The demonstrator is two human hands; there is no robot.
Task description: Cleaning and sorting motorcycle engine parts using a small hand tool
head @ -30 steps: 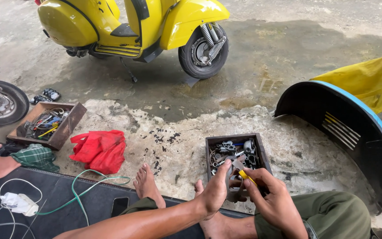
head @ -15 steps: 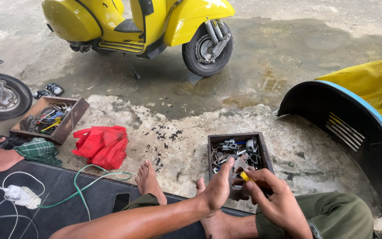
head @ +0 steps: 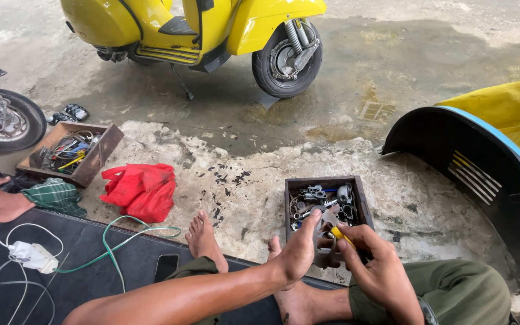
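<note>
Head view: a yellow-handled tool [head: 342, 236] is gripped by the closed right hand [head: 380, 274], its axis slanting up-left toward the left hand [head: 299, 253], which is curled on a metal part [head: 322, 236] just before the parts box [head: 299, 186]

Rough grey concrete floor [head: 392, 54], damp dark patches, cracked pale slab edge near the front. Daylight, soft, no hard shadows. Glossy yellow scooter [head: 200, 30] parked at the back. Black rubber mat [head: 91, 259] along the bottom left.
</note>
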